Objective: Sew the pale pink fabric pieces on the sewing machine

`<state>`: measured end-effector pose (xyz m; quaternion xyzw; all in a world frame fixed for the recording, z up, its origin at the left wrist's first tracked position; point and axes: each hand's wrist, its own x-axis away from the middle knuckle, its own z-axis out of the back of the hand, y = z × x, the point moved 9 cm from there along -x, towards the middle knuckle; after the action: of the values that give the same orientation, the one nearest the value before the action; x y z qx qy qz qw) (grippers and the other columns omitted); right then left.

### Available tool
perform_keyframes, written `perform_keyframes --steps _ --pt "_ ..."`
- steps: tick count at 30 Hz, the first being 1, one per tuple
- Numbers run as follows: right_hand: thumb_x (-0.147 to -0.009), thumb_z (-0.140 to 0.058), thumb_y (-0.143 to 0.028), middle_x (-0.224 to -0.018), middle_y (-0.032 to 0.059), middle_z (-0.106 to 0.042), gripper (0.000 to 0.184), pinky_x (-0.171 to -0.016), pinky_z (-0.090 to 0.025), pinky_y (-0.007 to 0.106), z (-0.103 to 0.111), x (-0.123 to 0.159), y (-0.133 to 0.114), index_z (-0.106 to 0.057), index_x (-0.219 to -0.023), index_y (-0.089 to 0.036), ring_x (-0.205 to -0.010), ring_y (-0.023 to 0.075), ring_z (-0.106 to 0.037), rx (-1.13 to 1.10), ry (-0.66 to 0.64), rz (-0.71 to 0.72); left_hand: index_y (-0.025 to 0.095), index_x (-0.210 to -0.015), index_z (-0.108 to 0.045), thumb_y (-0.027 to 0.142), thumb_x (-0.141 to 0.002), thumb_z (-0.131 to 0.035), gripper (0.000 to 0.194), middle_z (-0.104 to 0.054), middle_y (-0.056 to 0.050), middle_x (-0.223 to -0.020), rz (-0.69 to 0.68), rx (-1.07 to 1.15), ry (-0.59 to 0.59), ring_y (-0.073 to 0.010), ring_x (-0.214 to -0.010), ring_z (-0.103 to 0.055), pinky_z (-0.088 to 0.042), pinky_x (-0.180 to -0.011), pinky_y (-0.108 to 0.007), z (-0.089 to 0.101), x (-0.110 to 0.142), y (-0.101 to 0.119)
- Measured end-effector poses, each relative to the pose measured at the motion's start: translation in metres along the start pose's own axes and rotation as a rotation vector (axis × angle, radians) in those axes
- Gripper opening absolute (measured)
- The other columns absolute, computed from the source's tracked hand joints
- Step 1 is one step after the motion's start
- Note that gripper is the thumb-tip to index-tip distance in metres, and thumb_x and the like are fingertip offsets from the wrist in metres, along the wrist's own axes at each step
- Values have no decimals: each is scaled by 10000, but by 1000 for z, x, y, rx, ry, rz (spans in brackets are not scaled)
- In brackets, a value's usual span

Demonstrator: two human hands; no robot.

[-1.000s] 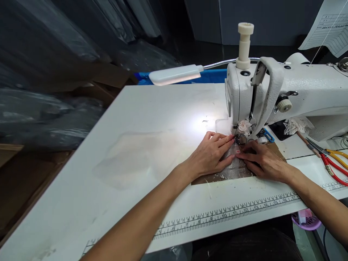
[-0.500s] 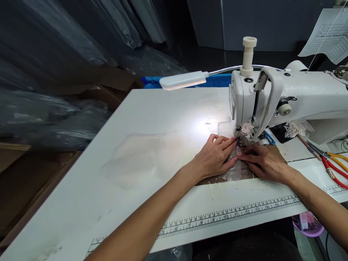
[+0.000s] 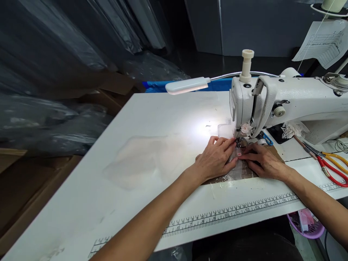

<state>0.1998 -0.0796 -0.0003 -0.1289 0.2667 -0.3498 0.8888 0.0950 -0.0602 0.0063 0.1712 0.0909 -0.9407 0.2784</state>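
A white sewing machine (image 3: 293,101) stands at the right of the white table (image 3: 152,119). My left hand (image 3: 216,159) lies flat with fingers stretched toward the presser foot (image 3: 239,142), pressing a thin translucent strip (image 3: 239,166). My right hand (image 3: 262,161) lies flat on the same strip just right of it, fingertips nearly meeting the left ones below the needle. A small cream fabric flower (image 3: 245,128) hangs at the needle bar. The strip rests on a brown taped patch (image 3: 233,175) of the table.
A lit gooseneck lamp (image 3: 187,85) reaches over the table. Red and yellow scissors (image 3: 330,165) lie at the right. A printed ruler (image 3: 231,214) runs along the front edge. A purple basket (image 3: 307,223) sits below. Dark plastic-wrapped rolls (image 3: 54,72) and cardboard (image 3: 32,188) fill the left.
The view has tilted up slightly, so the machine and hands sit a little lower. Both hands remain flat on the strip at the presser foot.
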Motion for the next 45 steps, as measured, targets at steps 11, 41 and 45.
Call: perform_keyframes --steps 11,41,45 --pt "-911 -502 -122 -1068 107 -615 322 -887 -567 446 1 0 -2 -699 -1155 -198 -1018 237 -577 23 -1 12 127 -932 -691 251 -941 -497 230 -749 -81 -964 -103 255 198 -204 -815 -683 -549 -711 -365 17 3 8" --pt "-947 -479 -197 -1063 86 -669 315 -874 -564 379 12 1 21 -694 -1176 -208 -951 198 -646 -144 62 -219 132 -1201 -617 400 -1016 -430 375 -667 -167 -1223 55 57 53 -269 -1031 -635 -491 -836 -435 14 2 -18" --pt "-914 -469 -150 -1007 62 -708 313 -895 -539 373 22 1 31 -719 -1094 -205 -976 192 -655 -214 155 -260 114 -1089 -660 299 -1031 -403 322 -718 -139 -1072 60 100 120 -229 -886 -674 -528 -733 -380 31 2 -26"
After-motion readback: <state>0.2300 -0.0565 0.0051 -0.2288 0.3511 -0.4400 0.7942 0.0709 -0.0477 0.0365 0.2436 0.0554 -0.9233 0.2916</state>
